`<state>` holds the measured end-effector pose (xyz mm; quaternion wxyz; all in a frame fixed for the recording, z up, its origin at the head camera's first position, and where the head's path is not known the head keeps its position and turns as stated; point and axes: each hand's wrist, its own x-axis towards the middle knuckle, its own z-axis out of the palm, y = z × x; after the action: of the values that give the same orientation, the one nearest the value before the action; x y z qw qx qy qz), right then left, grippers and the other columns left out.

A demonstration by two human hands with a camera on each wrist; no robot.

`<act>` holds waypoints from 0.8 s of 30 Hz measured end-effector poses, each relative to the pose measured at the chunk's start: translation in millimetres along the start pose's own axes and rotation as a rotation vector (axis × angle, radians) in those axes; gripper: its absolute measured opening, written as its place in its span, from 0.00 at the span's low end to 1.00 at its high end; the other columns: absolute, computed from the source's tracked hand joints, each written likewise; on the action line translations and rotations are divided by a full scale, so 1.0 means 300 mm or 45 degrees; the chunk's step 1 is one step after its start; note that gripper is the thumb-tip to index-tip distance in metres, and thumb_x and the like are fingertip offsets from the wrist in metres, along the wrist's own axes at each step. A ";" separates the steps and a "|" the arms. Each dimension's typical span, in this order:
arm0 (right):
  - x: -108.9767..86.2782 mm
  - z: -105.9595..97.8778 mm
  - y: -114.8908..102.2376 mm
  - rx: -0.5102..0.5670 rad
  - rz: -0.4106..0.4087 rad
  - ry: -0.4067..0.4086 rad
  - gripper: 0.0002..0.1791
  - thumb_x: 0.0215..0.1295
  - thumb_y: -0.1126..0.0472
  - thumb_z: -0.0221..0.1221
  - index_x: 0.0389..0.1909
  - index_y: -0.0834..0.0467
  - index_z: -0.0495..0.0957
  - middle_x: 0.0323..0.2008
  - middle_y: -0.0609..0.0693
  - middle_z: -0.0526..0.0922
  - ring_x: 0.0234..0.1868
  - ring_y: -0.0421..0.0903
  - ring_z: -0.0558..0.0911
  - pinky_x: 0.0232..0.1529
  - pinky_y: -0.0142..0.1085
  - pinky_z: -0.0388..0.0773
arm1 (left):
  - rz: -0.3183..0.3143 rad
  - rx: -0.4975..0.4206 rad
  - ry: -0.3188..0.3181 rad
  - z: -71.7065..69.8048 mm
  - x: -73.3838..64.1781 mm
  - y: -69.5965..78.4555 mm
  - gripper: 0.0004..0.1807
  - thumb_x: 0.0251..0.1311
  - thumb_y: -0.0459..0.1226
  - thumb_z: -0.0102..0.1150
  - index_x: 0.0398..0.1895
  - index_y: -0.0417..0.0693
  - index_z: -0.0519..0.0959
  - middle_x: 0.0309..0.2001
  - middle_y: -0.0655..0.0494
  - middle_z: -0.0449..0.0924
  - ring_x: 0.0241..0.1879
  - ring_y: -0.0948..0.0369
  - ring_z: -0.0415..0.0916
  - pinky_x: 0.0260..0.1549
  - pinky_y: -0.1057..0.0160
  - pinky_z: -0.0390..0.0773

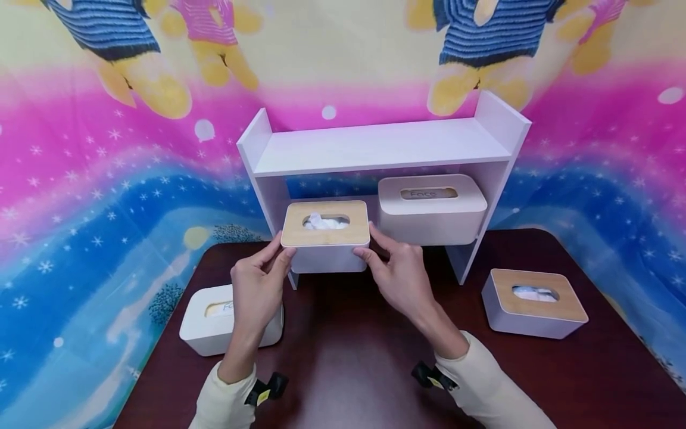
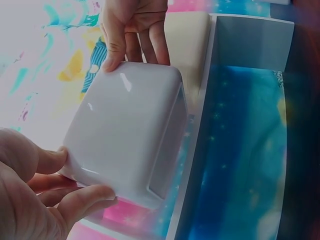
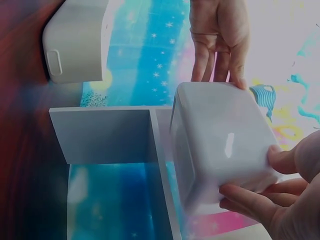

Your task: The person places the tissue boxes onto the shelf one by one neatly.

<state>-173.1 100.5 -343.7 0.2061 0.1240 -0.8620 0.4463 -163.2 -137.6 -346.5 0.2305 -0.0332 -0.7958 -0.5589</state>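
Both hands hold a white tissue box with a light wooden lid, one at each end, in front of the left half of a white shelf unit. White tissue shows in the lid's oval slot. My left hand pinches the left end between thumb and fingers, while my right hand grips the right end. Both wrist views show the box's smooth white side tilted between the hands. Whether its back rests on the lower shelf is hidden.
On the lower shelf's right half sits a cream tissue box. Another cream box stands on the dark red table at left, partly behind my left arm. A wooden-lidded box lies at right. Patterned cloth hangs behind.
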 end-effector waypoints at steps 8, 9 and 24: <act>0.049 0.013 -0.013 0.011 0.047 0.035 0.34 0.74 0.51 0.68 0.74 0.61 0.74 0.14 0.51 0.74 0.11 0.47 0.64 0.16 0.36 0.61 | -0.016 -0.003 0.017 0.022 0.052 -0.005 0.26 0.71 0.43 0.70 0.70 0.50 0.81 0.59 0.44 0.88 0.48 0.51 0.92 0.41 0.76 0.85; 0.054 0.017 -0.013 0.011 0.056 0.036 0.34 0.74 0.51 0.68 0.75 0.61 0.74 0.14 0.51 0.74 0.11 0.47 0.64 0.16 0.36 0.61 | -0.018 -0.002 0.021 0.025 0.058 -0.007 0.26 0.71 0.43 0.70 0.70 0.50 0.81 0.59 0.44 0.88 0.48 0.51 0.92 0.40 0.77 0.85; 0.131 0.090 -0.014 0.025 0.076 0.189 0.31 0.74 0.52 0.68 0.72 0.62 0.77 0.36 0.61 0.91 0.20 0.43 0.70 0.35 0.42 0.80 | -0.004 -0.023 0.154 0.070 0.152 -0.033 0.23 0.69 0.43 0.73 0.65 0.49 0.85 0.45 0.41 0.93 0.33 0.54 0.90 0.28 0.77 0.82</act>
<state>-212.8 74.8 -336.1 0.2547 0.0668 -0.8432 0.4687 -213.7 -131.7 -342.3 0.2770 -0.0001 -0.7755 -0.5674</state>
